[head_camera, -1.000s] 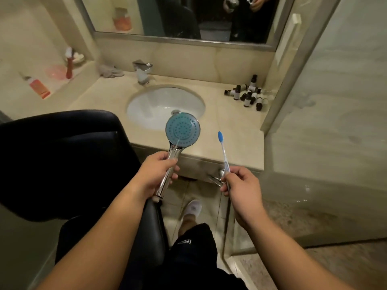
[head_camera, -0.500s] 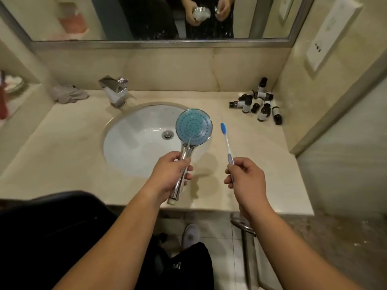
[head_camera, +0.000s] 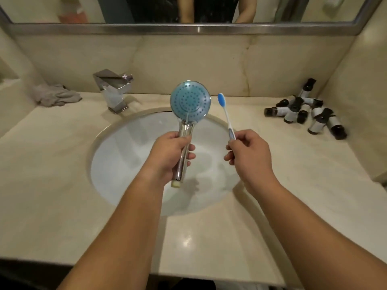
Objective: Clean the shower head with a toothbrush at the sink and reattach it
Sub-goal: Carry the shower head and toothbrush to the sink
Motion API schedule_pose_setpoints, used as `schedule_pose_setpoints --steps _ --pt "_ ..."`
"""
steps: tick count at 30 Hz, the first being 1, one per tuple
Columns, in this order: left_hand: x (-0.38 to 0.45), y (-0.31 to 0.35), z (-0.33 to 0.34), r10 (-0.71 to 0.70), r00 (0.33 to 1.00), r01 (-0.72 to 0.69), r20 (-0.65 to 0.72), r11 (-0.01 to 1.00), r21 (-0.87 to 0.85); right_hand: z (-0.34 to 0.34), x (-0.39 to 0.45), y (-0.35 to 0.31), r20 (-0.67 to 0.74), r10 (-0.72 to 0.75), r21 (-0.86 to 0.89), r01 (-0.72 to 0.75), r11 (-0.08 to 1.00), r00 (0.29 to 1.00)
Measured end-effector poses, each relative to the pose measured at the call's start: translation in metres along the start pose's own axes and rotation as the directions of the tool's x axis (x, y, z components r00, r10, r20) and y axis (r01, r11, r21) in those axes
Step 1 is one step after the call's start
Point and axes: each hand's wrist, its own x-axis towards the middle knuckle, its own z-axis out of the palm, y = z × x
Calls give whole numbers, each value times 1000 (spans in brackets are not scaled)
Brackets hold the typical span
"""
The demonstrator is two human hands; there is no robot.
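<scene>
My left hand [head_camera: 167, 155] grips the chrome handle of a shower head [head_camera: 190, 102], held upright over the white oval sink [head_camera: 117, 164]. Its round blue spray face points toward me. My right hand [head_camera: 249, 155] holds a white toothbrush [head_camera: 225, 114] by the lower handle. The brush stands upright with its blue head a little to the right of the spray face, not touching it. No hose is attached to the shower head's handle end.
A square chrome faucet [head_camera: 114, 91] stands behind the sink on the left. A grey cloth [head_camera: 55, 95] lies at the back left of the beige counter [head_camera: 52, 185]. Several small dark-capped bottles [head_camera: 307, 110] are piled at the back right. A mirror [head_camera: 188, 9] runs above.
I have stepped up to the counter; both hands, holding the shower head and toothbrush, now hang over the sink basin instead of in front of the counter edge.
</scene>
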Motion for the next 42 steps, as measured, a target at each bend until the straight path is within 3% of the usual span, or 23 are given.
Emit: schedule_pose_setpoints --steps 7,15,27,36,42 --pt "17 -4 -92 32 998 -32 -61 999 8 92 20 -7 54 -58 35 57 998 997" --pt "22 -13 -152 -39 998 43 -50 996 79 151 25 -17 102 -105 55 100 993 989" --pt "35 -6 -150 -234 972 232 -22 971 -62 189 73 -4 150 -166 -161 190 968 975" --pt "67 1 -162 -295 955 293 -13 951 -98 249 138 -29 182 -205 -127 229 965 962" --pt "70 -9 -163 -259 965 261 23 961 -91 279 166 -53 166 -266 -30 275 961 949"
